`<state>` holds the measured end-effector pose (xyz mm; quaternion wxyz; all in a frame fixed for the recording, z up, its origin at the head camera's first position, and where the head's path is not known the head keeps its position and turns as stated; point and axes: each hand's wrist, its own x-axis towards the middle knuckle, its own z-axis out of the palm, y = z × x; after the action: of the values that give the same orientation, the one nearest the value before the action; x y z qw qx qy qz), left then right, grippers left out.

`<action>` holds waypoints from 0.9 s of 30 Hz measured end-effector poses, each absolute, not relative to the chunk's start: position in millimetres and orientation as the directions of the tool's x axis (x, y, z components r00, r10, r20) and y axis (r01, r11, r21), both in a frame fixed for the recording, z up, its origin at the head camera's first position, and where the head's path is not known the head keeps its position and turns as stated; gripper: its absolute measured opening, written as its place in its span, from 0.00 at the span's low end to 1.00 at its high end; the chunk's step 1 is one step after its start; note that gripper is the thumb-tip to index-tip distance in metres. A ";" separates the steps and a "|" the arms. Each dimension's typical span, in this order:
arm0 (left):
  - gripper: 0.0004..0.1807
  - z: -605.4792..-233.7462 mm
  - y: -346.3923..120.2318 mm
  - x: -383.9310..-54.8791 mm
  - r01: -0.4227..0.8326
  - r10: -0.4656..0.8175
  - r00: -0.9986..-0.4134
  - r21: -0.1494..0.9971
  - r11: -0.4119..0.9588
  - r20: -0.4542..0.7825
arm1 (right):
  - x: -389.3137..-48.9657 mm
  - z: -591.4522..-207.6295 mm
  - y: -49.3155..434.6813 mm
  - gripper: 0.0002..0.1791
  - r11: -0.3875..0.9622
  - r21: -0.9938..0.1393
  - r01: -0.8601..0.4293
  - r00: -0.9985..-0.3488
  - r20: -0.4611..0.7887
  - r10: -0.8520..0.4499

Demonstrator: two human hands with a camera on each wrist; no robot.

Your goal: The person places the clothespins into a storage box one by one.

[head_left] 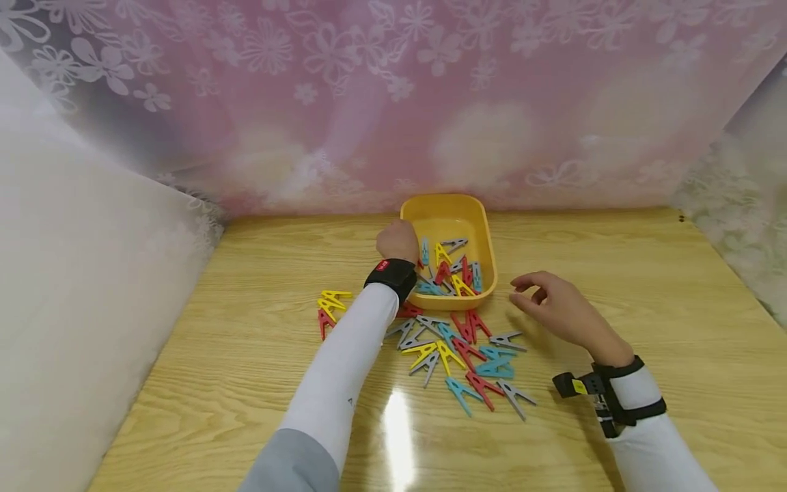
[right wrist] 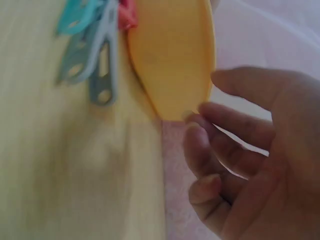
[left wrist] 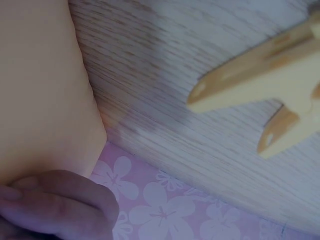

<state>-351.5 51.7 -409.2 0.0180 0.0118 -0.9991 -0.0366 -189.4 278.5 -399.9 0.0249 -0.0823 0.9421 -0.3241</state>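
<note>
A yellow plastic basin (head_left: pixel 490 256) stands at the back of the table, with several red, yellow, grey and blue clothespins (head_left: pixel 443 273) in it. My left hand (head_left: pixel 397 240) grips the basin's left side; in the left wrist view its curled fingers (left wrist: pixel 62 205) lie against the outer wall, and the thumb is hidden. To the right of the basin, my right hand (head_left: pixel 562 311) is held in the air, fingers loosely bent and nothing between them. Several more clothespins (head_left: pixel 451 348) lie scattered in front of the basin, partly behind my left forearm.
Left of my left forearm lie a few yellow and red clothespins (head_left: pixel 328 307). A pink flowered cloth (head_left: pixel 393 123) hangs right behind the basin. The wooden table (head_left: pixel 246 355) has a white wall along its left side.
</note>
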 end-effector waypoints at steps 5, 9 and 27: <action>0.16 -408.5 49.9 -353.2 -0.014 -0.017 -0.999 0.057 0.998 0.047 | -179.7 -408.8 289.3 0.22 0.766 -0.621 -0.165 -0.969 -0.043 -0.243; 0.16 -409.4 48.6 -355.7 -0.019 -0.022 -0.998 0.061 0.998 0.056 | -173.3 -413.7 293.8 0.21 0.763 -0.618 -0.188 -0.958 -0.058 -0.282; 0.15 -408.7 52.4 -353.2 -0.025 -0.028 -0.998 0.058 0.998 0.051 | -160.1 -430.2 294.6 0.15 0.753 -0.605 -0.259 -0.933 -0.045 -0.358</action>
<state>-353.2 52.4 -408.7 0.0257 0.0132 -0.9992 -0.0286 -160.1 294.6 -430.2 0.0793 -0.1654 0.9328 -0.3101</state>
